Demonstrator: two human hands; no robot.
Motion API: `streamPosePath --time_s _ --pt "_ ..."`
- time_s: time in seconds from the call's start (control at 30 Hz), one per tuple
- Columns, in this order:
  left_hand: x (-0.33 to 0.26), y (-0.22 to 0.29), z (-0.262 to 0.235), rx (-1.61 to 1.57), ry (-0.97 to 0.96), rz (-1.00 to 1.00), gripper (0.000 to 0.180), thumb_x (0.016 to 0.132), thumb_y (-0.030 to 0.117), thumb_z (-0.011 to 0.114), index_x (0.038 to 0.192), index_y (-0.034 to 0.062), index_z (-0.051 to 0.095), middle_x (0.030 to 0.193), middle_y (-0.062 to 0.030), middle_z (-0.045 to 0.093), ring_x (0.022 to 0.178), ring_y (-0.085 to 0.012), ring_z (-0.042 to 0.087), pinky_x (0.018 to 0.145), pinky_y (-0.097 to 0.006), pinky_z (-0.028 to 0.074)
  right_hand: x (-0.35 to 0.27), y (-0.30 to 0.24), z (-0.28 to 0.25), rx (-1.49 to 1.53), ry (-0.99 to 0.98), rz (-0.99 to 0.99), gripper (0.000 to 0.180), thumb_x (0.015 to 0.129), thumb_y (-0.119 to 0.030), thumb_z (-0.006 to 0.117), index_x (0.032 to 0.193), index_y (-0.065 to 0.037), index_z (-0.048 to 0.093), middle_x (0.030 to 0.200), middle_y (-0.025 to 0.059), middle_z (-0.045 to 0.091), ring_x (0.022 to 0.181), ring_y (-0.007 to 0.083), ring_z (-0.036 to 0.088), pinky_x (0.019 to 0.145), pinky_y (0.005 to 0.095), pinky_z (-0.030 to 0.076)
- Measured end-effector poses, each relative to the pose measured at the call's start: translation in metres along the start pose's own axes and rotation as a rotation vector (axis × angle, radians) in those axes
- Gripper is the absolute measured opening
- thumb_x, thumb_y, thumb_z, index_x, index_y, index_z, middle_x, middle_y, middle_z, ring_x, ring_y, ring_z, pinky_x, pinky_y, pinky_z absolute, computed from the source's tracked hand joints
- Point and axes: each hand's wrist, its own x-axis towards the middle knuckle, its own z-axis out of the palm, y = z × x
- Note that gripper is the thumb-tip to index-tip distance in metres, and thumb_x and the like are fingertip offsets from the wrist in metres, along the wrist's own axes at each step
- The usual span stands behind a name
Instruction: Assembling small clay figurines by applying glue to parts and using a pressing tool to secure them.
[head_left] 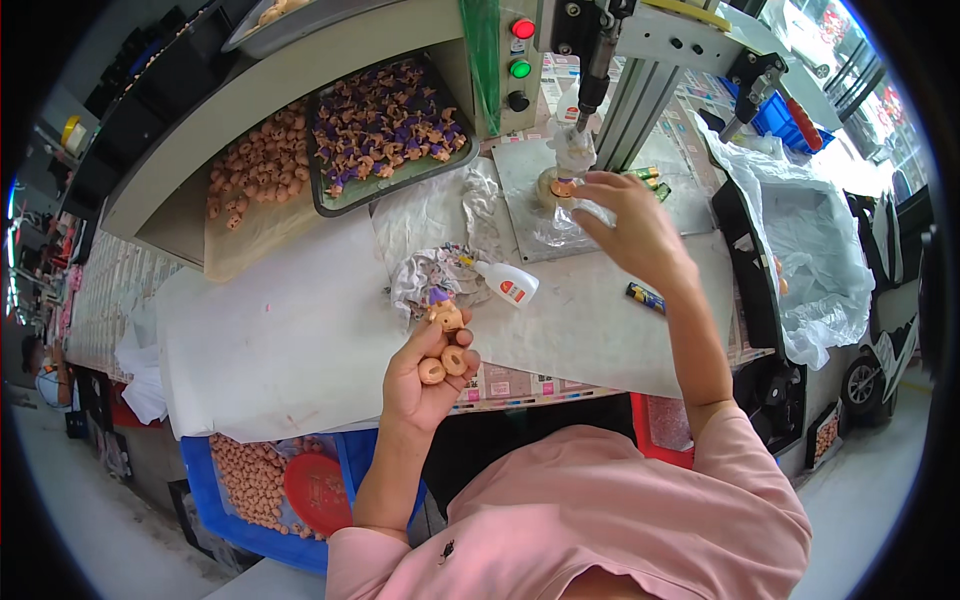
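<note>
My left hand (418, 385) is closed around several small peach-coloured doll heads (432, 371), some with a dark hole facing up. A small doll figure with a purple part (442, 312) sticks up at its fingertips. My right hand (640, 235) reaches to the press, fingers apart, beside a small peach and purple toy piece (563, 188) seated in the round fixture. Whether the fingertips touch that piece, I cannot tell. Directly above it hangs the white-wrapped press head (573, 150). A white glue bottle (508, 283) lies on a crumpled, stained cloth (415, 280) ahead of my left hand.
A black tray (465, 150) holds many purple and peach doll bodies, with loose doll heads (262, 160) beside it. Red and green buttons (521, 50) sit on the press. Batteries (645, 297) lie at right, near a plastic-lined bin (745, 250). A blue crate (215, 510) stands below left.
</note>
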Motion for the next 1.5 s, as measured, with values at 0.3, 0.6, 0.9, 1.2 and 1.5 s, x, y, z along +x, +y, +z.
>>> streamPosePath --time_s 0.3,0.6,0.9,1.2,1.5 --pt "0.033 0.013 0.051 0.293 -0.064 0.006 0.026 0.092 0.012 0.058 0.118 0.0063 0.055 0.100 -0.0045 0.061 0.084 -0.0135 0.061 0.072 -0.030 0.055 -0.011 0.048 0.005 0.189 0.137 -0.111 0.022 0.079 0.006 0.064 0.095 -0.007 0.071 0.105 0.0114 0.065 0.093 0.0280 0.061 0.081 0.0337 0.050" --pt "0.140 0.010 0.098 0.984 -0.068 0.017 0.029 0.085 0.019 0.070 0.109 0.0054 0.061 0.087 -0.0007 0.062 0.068 -0.0084 0.057 0.057 -0.024 0.046 -0.112 0.167 -0.143 -0.848 0.397 0.773 0.040 0.087 -0.026 0.063 0.122 -0.006 0.062 0.120 0.0183 0.059 0.120 0.0306 0.050 0.099 0.0403 0.038" --pt "0.229 -0.034 0.087 1.300 -0.123 0.412 0.030 0.074 0.007 0.076 0.101 0.0009 0.066 0.090 -0.0013 0.055 0.071 -0.0123 0.055 0.064 -0.026 0.047 -0.077 0.116 -0.117 -0.376 0.391 0.531 0.044 0.085 -0.023 0.065 0.125 -0.006 0.059 0.141 0.0182 0.043 0.132 0.0331 0.038 0.108 0.0405 0.031" --pt "0.233 -0.058 0.092 1.638 -0.162 0.762 0.026 0.071 0.004 0.074 0.095 0.0005 0.064 0.093 -0.0092 0.055 0.074 -0.0192 0.060 0.069 -0.031 0.050 0.031 0.024 -0.105 0.203 0.491 -0.321 0.038 0.083 -0.007 0.066 0.121 -0.004 0.061 0.120 0.0133 0.062 0.105 0.0278 0.062 0.094 0.0364 0.045" --pt "0.235 -0.055 0.082 1.589 -0.111 0.642 0.026 0.072 0.006 0.074 0.094 0.0006 0.063 0.091 -0.0083 0.057 0.070 -0.0185 0.058 0.068 -0.031 0.049 0.150 -0.046 -0.156 0.475 0.384 0.021 0.059 0.084 -0.021 0.068 0.131 0.005 0.046 0.098 0.0135 0.066 0.090 0.0173 0.061 0.078 0.0292 0.048"
